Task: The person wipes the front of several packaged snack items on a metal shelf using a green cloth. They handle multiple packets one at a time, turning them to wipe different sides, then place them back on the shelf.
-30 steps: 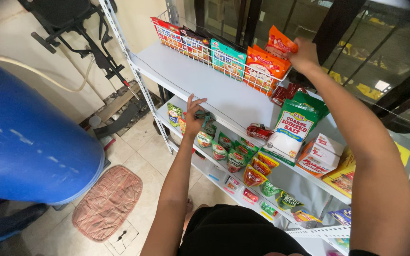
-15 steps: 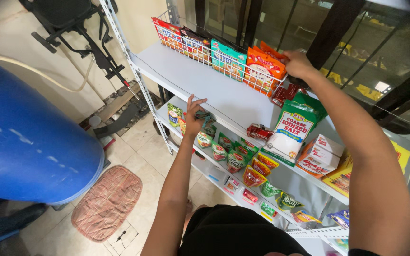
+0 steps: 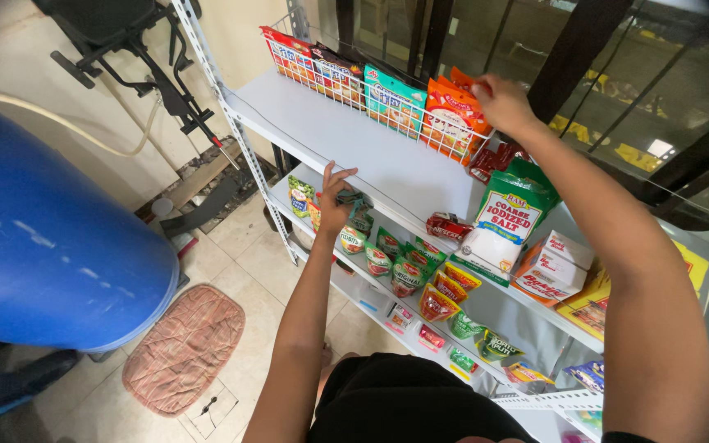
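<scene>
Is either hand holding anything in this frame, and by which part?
The right hand touches the top edge of an orange packet in the wire rack; a closed grasp cannot be told. The left hand grips the white shelf edge.

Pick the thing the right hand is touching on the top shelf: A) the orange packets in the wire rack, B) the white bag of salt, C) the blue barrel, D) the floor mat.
A: the right hand rests on the orange packets standing at the end of the wire rack.
</scene>
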